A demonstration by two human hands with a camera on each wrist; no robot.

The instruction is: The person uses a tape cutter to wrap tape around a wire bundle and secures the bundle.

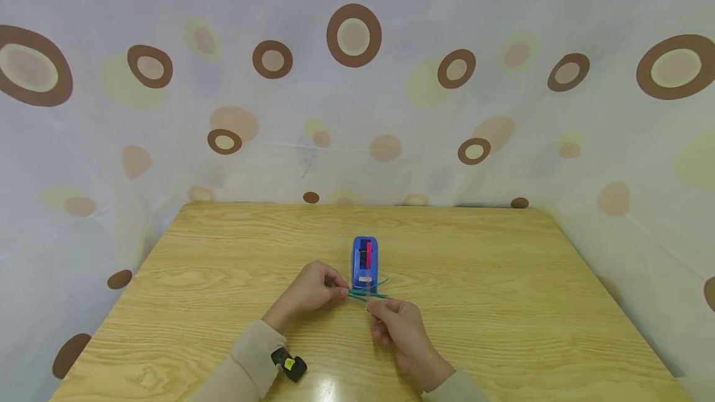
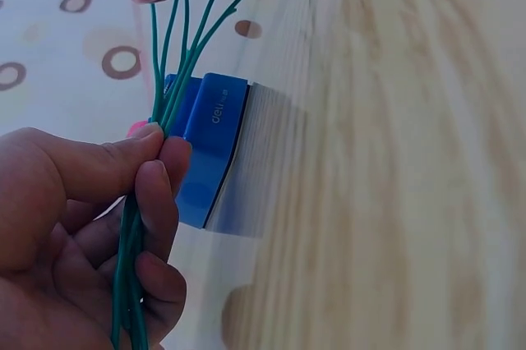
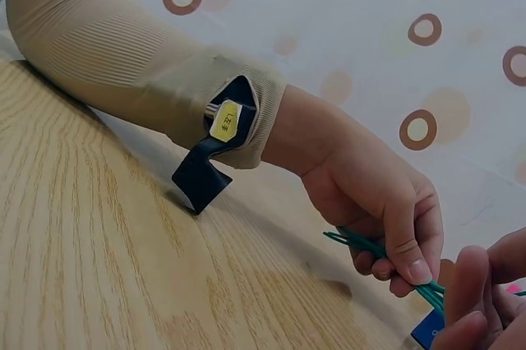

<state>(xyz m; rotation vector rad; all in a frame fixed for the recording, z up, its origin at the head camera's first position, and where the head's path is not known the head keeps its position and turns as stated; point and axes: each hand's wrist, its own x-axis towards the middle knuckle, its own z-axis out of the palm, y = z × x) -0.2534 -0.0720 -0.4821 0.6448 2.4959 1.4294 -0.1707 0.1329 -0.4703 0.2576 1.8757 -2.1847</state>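
My left hand (image 1: 313, 289) pinches a bundle of thin green wires (image 2: 130, 251) between thumb and fingers; their free ends fan out past the fingertips. Just in front of the blue tape dispenser (image 1: 356, 265), the right hand (image 1: 403, 330) has its thumb and fingers together on the end of a clear tape strip (image 1: 368, 284). That strip runs from the dispenser, across the wires, toward me. A pink tape core (image 1: 369, 253) sits inside the dispenser. In the left wrist view the right fingertips show at the top, near the wire ends.
The wooden table (image 1: 503, 278) lies under both hands. A patterned curtain (image 1: 391, 110) hangs behind it and along both sides. A black strap with a yellow label (image 1: 289, 363) is fixed on the left sleeve.
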